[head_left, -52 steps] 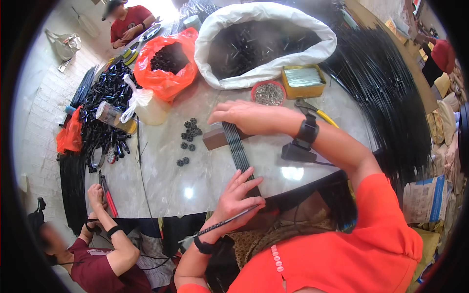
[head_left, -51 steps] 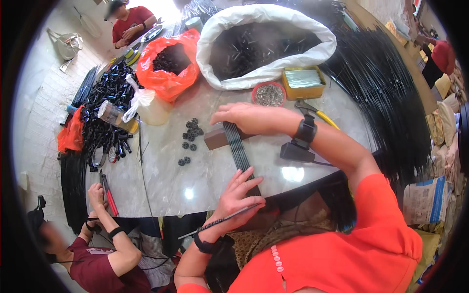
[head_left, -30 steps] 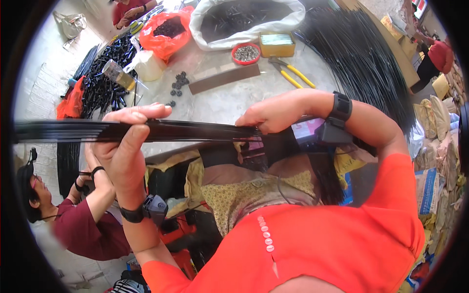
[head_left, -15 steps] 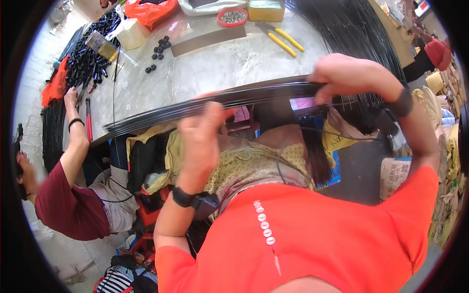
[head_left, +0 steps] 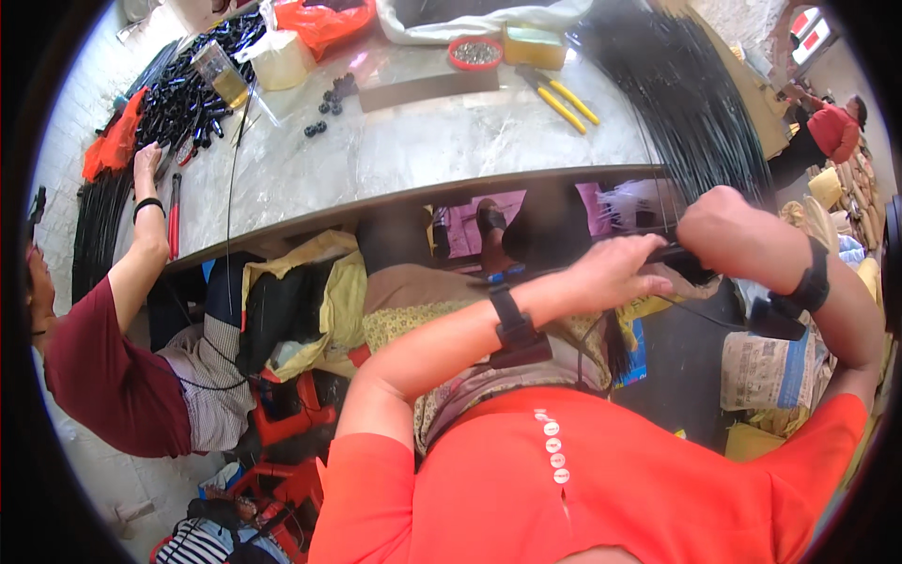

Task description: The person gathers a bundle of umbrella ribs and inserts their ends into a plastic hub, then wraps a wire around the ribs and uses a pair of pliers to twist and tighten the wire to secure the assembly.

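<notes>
My right hand point(head_left: 738, 230) is a closed fist just off the table's front edge at the right. A bundle of thin black rods point(head_left: 688, 266) shows dark under its fingers; most of it is hidden. Beside it, my left hand point(head_left: 620, 273) reaches across my lap with fingers stretched out and thumb apart. Its fingertips come close to the bundle; whether they touch I cannot tell. A large pile of similar black rods point(head_left: 686, 103) lies on the table just beyond my right hand.
On the table point(head_left: 423, 141) are yellow-handled pliers point(head_left: 564, 99), a red dish of small metal parts point(head_left: 475, 54), a dark flat strip point(head_left: 429, 89) and a heap of black tubular parts point(head_left: 178, 103). A co-worker's hand point(head_left: 147, 162) is at the left, near red-handled pliers point(head_left: 175, 216).
The rod bundle no longer stretches across in front of me along the table edge. My left hand has swung right and come beside my right hand, which has lowered.
</notes>
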A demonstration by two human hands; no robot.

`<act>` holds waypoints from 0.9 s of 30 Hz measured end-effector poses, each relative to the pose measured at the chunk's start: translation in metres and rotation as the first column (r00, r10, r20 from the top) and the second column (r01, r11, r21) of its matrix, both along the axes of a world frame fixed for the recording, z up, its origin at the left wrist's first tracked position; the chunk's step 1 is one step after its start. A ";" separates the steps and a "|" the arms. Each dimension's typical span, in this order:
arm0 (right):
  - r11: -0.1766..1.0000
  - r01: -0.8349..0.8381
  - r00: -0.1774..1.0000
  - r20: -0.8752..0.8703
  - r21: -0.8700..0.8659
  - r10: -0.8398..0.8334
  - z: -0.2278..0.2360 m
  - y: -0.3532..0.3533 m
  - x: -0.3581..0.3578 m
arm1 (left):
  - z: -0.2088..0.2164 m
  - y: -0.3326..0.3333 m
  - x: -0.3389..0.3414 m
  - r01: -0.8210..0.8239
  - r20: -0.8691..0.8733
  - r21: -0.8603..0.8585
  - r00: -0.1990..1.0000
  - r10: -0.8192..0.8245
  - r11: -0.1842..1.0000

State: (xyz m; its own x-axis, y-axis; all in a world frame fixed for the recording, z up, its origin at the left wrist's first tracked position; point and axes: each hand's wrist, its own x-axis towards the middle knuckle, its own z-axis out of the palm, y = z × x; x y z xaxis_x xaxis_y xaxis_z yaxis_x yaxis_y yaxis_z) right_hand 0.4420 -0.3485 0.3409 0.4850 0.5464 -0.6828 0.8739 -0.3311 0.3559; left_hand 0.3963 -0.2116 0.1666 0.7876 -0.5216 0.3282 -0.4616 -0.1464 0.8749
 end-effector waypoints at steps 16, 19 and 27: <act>0.427 -0.904 0.369 0.505 -0.001 0.780 -0.002 0.137 -0.039 | -0.041 0.092 -0.055 -0.222 -0.350 -0.603 0.937 -0.005 0.766; 0.277 -0.958 0.272 0.567 0.081 0.778 -0.019 0.163 -0.033 | -0.072 0.099 -0.070 -0.481 -0.379 -0.440 0.865 0.329 0.758; 0.088 -0.894 0.376 0.629 0.439 0.681 -0.035 0.163 0.008 | -0.066 0.131 -0.059 -0.471 -0.520 -0.576 0.842 0.145 0.668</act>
